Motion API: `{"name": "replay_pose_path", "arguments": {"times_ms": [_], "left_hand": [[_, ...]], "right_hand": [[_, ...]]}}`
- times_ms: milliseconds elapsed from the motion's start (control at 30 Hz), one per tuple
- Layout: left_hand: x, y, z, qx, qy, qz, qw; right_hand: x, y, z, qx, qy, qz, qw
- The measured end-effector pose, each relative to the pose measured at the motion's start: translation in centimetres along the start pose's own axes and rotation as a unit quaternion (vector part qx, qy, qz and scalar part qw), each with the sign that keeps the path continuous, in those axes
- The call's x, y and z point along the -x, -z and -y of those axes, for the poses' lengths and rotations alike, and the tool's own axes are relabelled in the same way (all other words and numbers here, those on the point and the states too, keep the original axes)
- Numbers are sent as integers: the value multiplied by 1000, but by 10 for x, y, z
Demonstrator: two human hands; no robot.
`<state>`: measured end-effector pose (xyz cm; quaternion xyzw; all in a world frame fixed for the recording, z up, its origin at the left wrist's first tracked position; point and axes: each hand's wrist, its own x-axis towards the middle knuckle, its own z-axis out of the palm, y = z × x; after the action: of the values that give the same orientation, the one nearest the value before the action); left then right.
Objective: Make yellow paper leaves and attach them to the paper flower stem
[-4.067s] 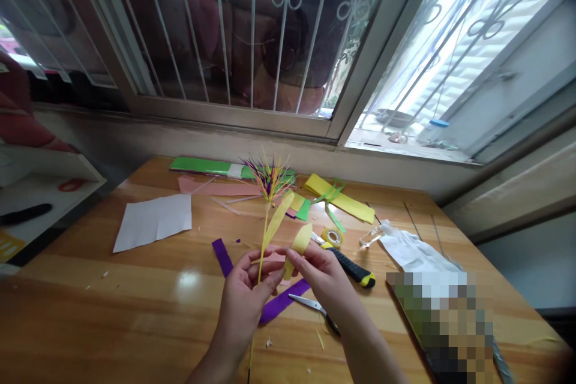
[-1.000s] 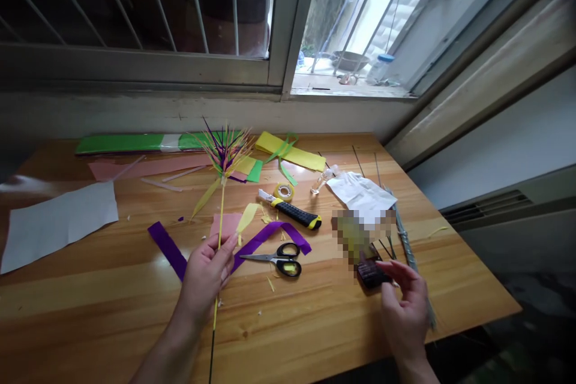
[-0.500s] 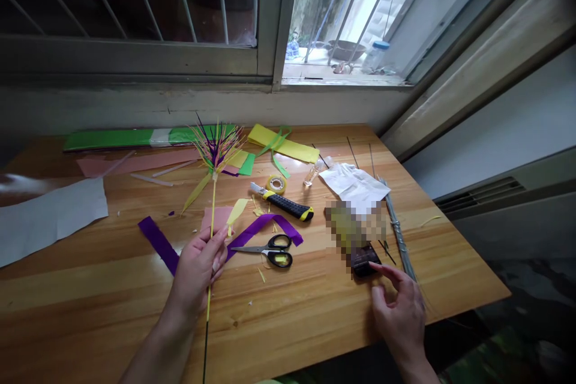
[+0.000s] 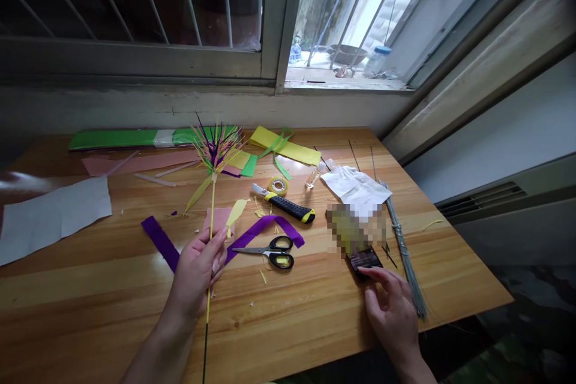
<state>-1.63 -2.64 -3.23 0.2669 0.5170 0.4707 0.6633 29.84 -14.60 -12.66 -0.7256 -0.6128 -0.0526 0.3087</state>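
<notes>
Your L hand (image 4: 200,267), fingers clamped, grips the yellow-wrapped stem (image 4: 212,204) + paper leaf (image 4: 235,214) over the table (image 4: 112,288), prob. so the fringed bloom (image 4: 216,147) stands clear, while your R hand (image 4: 393,306), thumb & index apart, seems to touch the smartphone (image 4: 365,259) nr the wire bundle (image 4: 405,258)

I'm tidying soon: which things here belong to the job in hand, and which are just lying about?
Likely the job:
paper flower and yellow paper leaf, in the left hand
phone, at the right hand
scissors
utility knife
tape roll
wire bundle

Probably lying about:
blue-lidded jar and bowl at the window
white sheet
</notes>
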Motion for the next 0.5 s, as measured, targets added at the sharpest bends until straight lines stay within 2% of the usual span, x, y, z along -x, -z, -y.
{"name": "replay_pose_path", "arguments": {"times_ms": [200,500], "left_hand": [[-1,3,0,7,-2,-7,1000],[-2,5,1,10,-9,-7,1000]], "right_hand": [[-2,1,-11,33,-35,-23,999],[-6,5,-5,25,-92,-36,995]]}}
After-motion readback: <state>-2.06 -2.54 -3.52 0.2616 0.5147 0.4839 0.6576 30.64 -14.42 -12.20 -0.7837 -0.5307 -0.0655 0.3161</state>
